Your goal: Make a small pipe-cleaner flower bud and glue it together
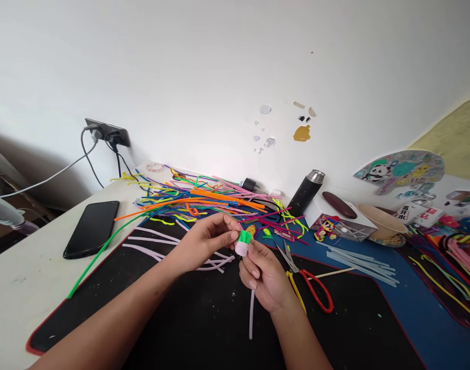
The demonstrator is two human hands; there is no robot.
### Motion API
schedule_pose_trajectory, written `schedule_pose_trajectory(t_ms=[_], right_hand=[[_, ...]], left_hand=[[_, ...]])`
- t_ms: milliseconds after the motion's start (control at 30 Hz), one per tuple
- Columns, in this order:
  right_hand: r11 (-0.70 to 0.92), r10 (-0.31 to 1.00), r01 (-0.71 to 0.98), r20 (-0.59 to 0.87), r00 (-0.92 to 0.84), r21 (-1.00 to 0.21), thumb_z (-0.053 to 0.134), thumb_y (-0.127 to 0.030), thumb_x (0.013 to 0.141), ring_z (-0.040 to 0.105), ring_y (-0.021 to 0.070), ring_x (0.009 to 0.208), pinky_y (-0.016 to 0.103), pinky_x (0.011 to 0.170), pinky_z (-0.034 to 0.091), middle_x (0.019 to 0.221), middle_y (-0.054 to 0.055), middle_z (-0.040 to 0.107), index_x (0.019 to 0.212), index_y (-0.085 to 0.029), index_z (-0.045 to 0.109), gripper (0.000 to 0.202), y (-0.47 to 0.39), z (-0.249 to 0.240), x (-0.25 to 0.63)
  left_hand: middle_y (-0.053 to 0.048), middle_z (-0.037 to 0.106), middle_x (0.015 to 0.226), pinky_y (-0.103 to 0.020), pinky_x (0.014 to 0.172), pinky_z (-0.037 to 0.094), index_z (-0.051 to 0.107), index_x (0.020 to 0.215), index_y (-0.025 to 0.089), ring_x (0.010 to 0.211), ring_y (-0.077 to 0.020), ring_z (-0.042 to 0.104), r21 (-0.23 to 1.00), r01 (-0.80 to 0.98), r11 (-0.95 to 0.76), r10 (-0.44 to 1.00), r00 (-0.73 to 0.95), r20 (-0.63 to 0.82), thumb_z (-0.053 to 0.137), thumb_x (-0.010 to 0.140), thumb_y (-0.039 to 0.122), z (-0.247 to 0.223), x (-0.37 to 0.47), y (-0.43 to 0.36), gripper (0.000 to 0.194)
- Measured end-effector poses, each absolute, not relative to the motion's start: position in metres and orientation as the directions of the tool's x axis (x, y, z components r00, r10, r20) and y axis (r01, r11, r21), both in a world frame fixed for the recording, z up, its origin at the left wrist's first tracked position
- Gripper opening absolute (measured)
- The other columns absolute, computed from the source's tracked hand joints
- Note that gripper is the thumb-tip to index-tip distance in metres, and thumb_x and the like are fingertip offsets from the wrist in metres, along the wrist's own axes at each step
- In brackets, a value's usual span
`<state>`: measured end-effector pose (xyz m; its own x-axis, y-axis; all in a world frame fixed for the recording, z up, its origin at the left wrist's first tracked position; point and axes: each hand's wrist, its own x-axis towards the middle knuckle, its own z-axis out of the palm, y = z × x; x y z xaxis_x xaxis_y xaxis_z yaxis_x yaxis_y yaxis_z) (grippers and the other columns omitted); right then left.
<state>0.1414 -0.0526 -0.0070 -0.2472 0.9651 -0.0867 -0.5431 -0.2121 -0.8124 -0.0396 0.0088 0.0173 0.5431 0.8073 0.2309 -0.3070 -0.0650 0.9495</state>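
A small pipe-cleaner figure [241, 248], green on top and pale lilac wound below, is held up above the black mat. My left hand [210, 237] pinches at its upper left edge with thumb and forefinger. My right hand [266, 277] is closed round its lower right side, the fingers curled. A pale lilac pipe-cleaner end [251, 318] hangs down beneath the right hand. Just behind the figure shows a yellow-brown piece [251, 229]; whether it is attached, I cannot tell. Loose pale lilac pipe cleaners [150, 252] lie left of my hands.
Red-handled scissors [315, 290] lie partly open at right, beside pale glue sticks [362, 262]. Behind spreads a heap of coloured pipe cleaners [196, 198]. A black flask [306, 192], a tissue box [346, 228] and a small figurine [327, 227] stand back right. A phone [91, 228] lies left.
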Motion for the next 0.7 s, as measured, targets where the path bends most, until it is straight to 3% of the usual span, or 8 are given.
schedule_pose_trajectory(t_ms=[300,700], right_hand=[[-0.214,0.965,-0.554,-0.087,-0.247,-0.805,0.087,-0.043,0.087,0.035,0.0041,0.037,0.018,0.039,0.025,0.049,-0.011,0.041,0.086,-0.016,0.069,0.033,-0.0515,-0.0074,0.1415],[-0.208,0.968,-0.553,-0.088,-0.235,-0.807,0.086,-0.044,0.088,0.034,0.0043,0.037,0.018,0.038,0.025,0.049,-0.011,0.041,0.086,-0.016,0.068,0.033,-0.0519,-0.0078,0.1414]], left_hand=[[-0.003,0.060,0.101,-0.026,0.074,0.050,0.065,0.103,0.017,0.083,-0.0133,0.057,0.925,-0.163,-0.343,0.701,0.612,0.367,0.083,0.088,0.028,0.0243,-0.0456,0.0039,0.025],[0.000,0.060,0.094,-0.026,0.072,0.051,0.062,0.096,0.018,0.080,-0.0131,0.057,0.927,-0.155,-0.342,0.731,0.576,0.365,0.084,0.088,0.028,0.0208,-0.0419,0.0043,0.025]])
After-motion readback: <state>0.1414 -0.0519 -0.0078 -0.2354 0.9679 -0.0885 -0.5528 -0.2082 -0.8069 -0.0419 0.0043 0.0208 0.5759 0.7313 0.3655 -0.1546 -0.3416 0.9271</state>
